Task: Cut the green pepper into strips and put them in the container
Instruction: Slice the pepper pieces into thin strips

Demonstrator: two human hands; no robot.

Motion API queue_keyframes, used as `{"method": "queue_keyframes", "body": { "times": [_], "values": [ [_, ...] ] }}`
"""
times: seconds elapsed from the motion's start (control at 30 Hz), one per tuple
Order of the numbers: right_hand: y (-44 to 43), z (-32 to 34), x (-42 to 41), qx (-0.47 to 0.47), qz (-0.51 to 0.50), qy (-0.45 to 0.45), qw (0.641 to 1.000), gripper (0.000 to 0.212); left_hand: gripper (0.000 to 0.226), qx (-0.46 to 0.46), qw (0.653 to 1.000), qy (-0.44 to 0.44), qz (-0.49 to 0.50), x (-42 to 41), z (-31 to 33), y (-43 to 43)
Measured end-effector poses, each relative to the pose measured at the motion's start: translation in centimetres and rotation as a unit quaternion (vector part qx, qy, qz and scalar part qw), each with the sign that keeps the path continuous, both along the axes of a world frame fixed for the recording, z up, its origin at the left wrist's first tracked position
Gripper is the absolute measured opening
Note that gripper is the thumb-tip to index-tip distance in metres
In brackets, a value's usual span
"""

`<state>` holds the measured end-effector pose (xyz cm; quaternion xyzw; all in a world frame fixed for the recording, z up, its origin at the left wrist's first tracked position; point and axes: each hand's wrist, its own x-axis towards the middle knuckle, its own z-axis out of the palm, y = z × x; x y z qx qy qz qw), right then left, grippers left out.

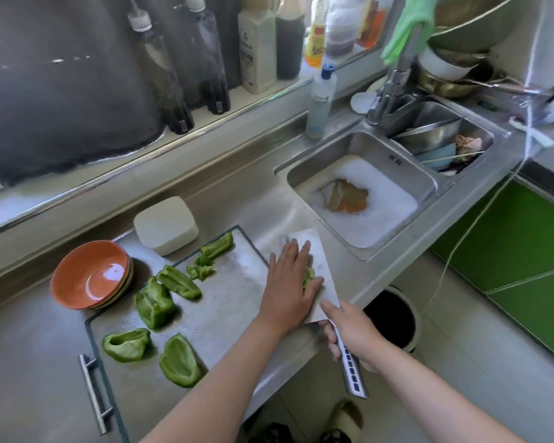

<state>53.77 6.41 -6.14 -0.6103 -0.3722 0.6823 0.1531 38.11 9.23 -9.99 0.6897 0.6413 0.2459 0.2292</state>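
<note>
Shiny steel counter runs under a window, and your cutting board lies on it. Just left of the board stands a stack of orange bowls. The top one has nothing in it. Big green pepper pieces lie over the left half of the board, not yet cut thin. At the far edge sits a white box; I cannot tell if its lid is on. One of these two is likely your container.

At the right edge of the board your left hand lies flat with straight fingers. It presses a small pile of pepper strips onto the wide knife, whose blade lies flat under them. Your right hand is wrapped round the handle, near you. Further right is a sink full of foam.

You look ready to carry the strips. Keep the blade level and your left palm down, so no strip slides off. Keep your fingers off the sharp edge. Go slowly to the left, then tip the blade over the container and push the strips in.
</note>
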Motion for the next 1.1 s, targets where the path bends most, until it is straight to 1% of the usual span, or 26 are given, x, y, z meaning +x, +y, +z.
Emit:
{"method": "queue_keyframes", "body": {
  "times": [0.13, 0.23, 0.4, 0.57, 0.8, 0.87, 1.0, 1.03, 1.1],
  "values": [
    [1.1, 1.2, 7.6, 0.026, -0.076, -0.002, 0.997, 0.034, 0.067, 0.022, 0.995, -0.009, -0.094, 7.8, 1.6, 3.0],
    [1.5, 1.7, 13.2, 0.038, -0.144, -0.017, 0.989, 0.036, 0.061, 0.038, 0.986, -0.035, -0.158, 14.3, 1.6, 5.0],
    [2.1, 1.7, 21.8, 0.040, -0.243, -0.036, 0.969, 0.031, 0.054, 0.010, 0.973, -0.061, -0.225, 24.5, 1.0, 7.6],
    [2.5, 0.4, 27.9, 0.025, -0.285, -0.054, 0.957, 0.029, 0.049, 0.013, 0.963, -0.032, -0.267, 31.1, -0.8, 9.1],
    [3.1, -3.1, 32.8, 0.002, -0.292, -0.103, 0.951, 0.026, 0.033, -0.025, 0.962, -0.031, -0.269, 35.2, -4.3, 9.7],
    [3.4, -3.9, 33.5, -0.008, -0.288, -0.126, 0.949, 0.025, 0.035, -0.053, 0.959, -0.007, -0.277, 35.3, -5.5, 9.9],
    [4.0, -4.9, 34.4, -0.020, -0.275, -0.179, 0.944, 0.026, 0.038, -0.087, 0.936, 0.071, -0.332, 33.5, -7.7, 10.1],
    [4.2, -5.0, 34.5, -0.020, -0.273, -0.187, 0.944, 0.026, 0.041, -0.100, 0.934, 0.083, -0.332, 33.1, -8.0, 10.1],
    [4.4, -5.3, 34.4, -0.018, -0.257, -0.211, 0.943, 0.026, 0.046, -0.113, 0.938, 0.078, -0.318, 32.5, -8.0, 10.1]
  ]
}}
